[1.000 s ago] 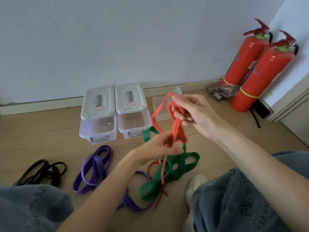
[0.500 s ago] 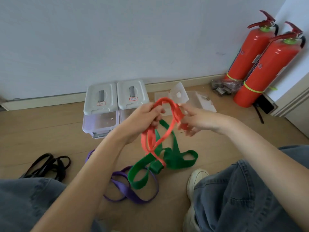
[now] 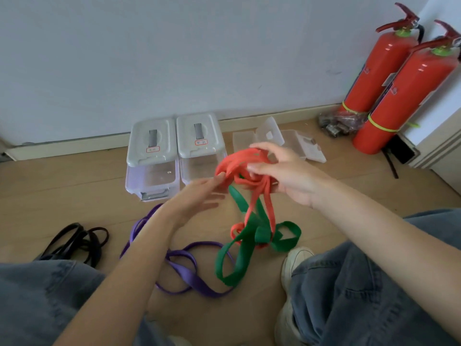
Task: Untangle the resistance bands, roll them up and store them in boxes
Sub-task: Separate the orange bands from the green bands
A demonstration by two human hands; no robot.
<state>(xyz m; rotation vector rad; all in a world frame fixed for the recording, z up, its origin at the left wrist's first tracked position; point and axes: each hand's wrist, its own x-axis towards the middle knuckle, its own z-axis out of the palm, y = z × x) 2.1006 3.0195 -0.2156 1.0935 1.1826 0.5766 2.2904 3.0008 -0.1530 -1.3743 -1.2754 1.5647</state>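
My right hand (image 3: 289, 176) holds several loops of the red band (image 3: 239, 161) in the air above the floor. The fingers of my left hand (image 3: 197, 196) are straight, and their tips touch the left end of those red loops. The red band hangs down and is still wound through the green band (image 3: 239, 250), which lies partly on the wooden floor. A purple band (image 3: 189, 268) lies flat under my left forearm. A black band (image 3: 79, 238) lies in a heap at the left. Two lidded clear boxes (image 3: 152, 156) (image 3: 199, 143) stand by the wall.
An open clear box (image 3: 294, 143) with its flap up sits behind my right hand. Two red fire extinguishers (image 3: 389, 68) stand in the right corner beside a small bag of metal parts (image 3: 336, 121). My jeans-clad knees and a white shoe (image 3: 296, 260) frame the floor space.
My left hand let go of the red band and dropped lower, now only touching it with straight fingers. My right hand gathered more red loops and the tangle shifted right.
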